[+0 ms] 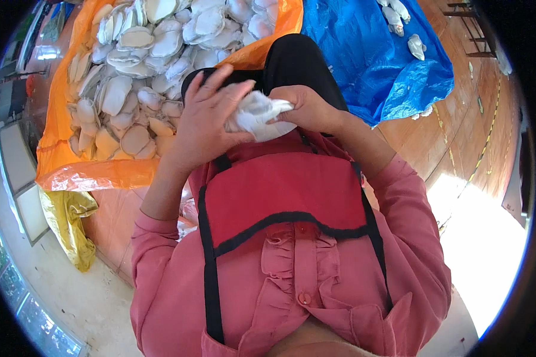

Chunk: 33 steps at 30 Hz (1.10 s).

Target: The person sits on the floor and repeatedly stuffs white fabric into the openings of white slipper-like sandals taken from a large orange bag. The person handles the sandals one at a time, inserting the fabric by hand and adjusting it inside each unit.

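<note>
A small white soft fabric piece [259, 119], crumpled and partly folded, is between my hands above my lap. My right hand [304, 107] is closed on its right end, thumb and fingers pinching the cloth. On the other side, my left hand [205, 116] has the piece between its thumb and index finger, while its other fingers are spread and slightly blurred. My palms hide part of the piece, and its exact kind cannot be made out.
A large heap of flat, rounded white and cream padded pieces [137, 71] lies on an orange plastic sheet [56, 137] at the front left. Several white soft pieces [417, 46] rest on a blue plastic sheet [363, 65] at the right. A yellow bag [71, 226] lies at the left.
</note>
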### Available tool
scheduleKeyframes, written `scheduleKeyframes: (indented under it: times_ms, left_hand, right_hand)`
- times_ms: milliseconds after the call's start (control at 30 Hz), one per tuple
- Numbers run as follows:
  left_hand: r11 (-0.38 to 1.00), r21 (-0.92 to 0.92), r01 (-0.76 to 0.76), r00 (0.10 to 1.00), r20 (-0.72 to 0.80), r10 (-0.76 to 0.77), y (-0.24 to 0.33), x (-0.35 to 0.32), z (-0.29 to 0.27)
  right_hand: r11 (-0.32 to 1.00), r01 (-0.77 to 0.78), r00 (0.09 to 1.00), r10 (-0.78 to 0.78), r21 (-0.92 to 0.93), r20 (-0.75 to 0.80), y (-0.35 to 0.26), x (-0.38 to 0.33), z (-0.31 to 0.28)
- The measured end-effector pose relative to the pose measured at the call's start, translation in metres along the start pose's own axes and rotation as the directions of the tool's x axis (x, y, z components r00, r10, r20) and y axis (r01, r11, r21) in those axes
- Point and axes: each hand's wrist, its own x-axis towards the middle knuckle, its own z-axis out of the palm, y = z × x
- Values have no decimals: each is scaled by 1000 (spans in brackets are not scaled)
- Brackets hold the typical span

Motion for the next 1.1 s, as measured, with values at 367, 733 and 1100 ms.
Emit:
scheduleKeyframes:
  times_ms: [367,733,1100]
  left_hand:
    - [979,-172,107,979,190,-73,-7,-16,47]
    - [937,-218,273,954,190,-234,-4,-5,61]
    - [813,-284,509,849,323,-419,9,20,33]
  right_hand:
    - [996,84,954,-70,35,-292,38,-37,26]
    - [956,-95,922,190,279,-336,35,-37,6]
    - [998,-48,949,60,46,-311,17,-32,3]
